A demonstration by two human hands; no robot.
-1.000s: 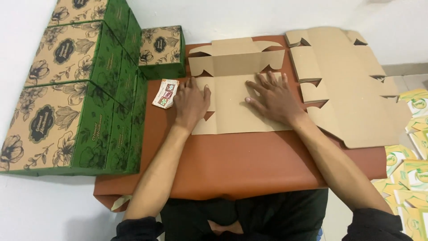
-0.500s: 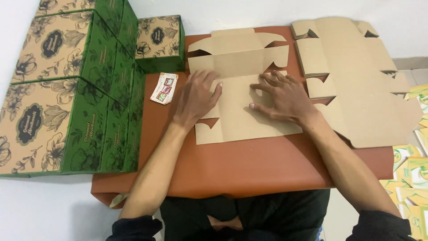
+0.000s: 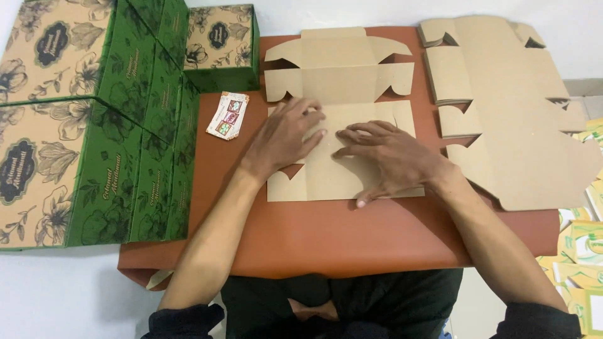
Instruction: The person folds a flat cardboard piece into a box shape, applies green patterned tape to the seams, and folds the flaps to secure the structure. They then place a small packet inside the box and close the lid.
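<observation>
Both hands lie palm-down at the middle of the frame on a flat, unfolded cardboard box blank [image 3: 342, 107], which rests on the brown counter [image 3: 326, 242]. The left hand [image 3: 286, 135] has its fingers spread loose and flat on the blank, gripping nothing. The right hand [image 3: 389, 157] presses beside it, fingers stretched out toward the left hand, thumb at the blank's lower edge. A small sticker card [image 3: 227, 115] sits just left of the blank. Finished green floral boxes [image 3: 94, 125] stack at the left; a pile of more blanks [image 3: 502, 107] lies at the right.
</observation>
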